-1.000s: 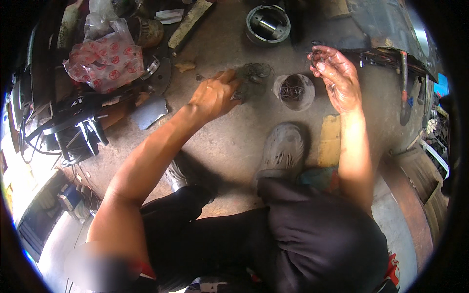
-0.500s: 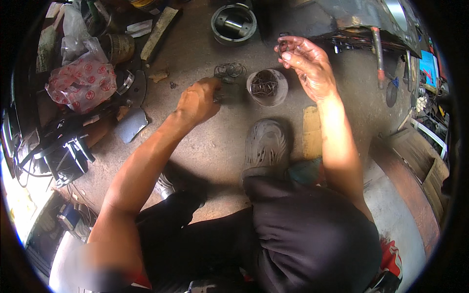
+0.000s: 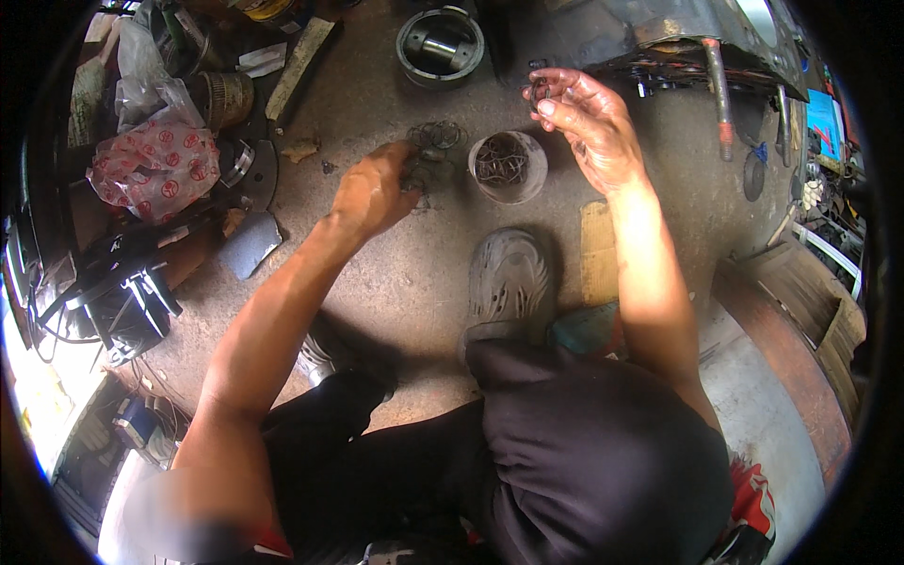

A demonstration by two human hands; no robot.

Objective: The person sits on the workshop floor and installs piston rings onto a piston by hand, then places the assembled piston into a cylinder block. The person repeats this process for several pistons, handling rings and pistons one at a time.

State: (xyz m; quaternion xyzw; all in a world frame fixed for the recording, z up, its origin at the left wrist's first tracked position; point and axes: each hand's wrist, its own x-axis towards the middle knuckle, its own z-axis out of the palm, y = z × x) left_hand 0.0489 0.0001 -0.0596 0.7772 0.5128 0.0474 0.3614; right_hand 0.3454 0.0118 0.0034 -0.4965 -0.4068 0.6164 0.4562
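My left hand (image 3: pixel 375 185) is low over the concrete floor, thumb and fingers curled around some thin metal rings (image 3: pixel 426 172). More loose thin rings (image 3: pixel 441 135) lie tangled on the floor just beyond its fingertips. To the right, a round pale tub (image 3: pixel 530 181) holds a heap of dark wire-like rings (image 3: pixel 502 162). Beyond the tub, my right hand (image 3: pixel 593 122) is raised, palm partly turned up and greasy. Its thumb and fingertips pinch a small dark ring-shaped metal piece (image 3: pixel 540 91), whose exact kind is too small to tell.
A large piston (image 3: pixel 440 47) with its pin stands on the floor ahead. A wooden strip (image 3: pixel 299 71), a printed plastic bag (image 3: pixel 153 169) and metal parts crowd the left. Cardboard (image 3: pixel 600 250) lies beside my shoe (image 3: pixel 511 282). A vehicle part on metal legs (image 3: pixel 720 104) stands far right.
The blur by my left hand is gone, and thin rings show between its thumb and fingers. My right hand keeps its pinch, almost unmoved. The view has shifted slightly.
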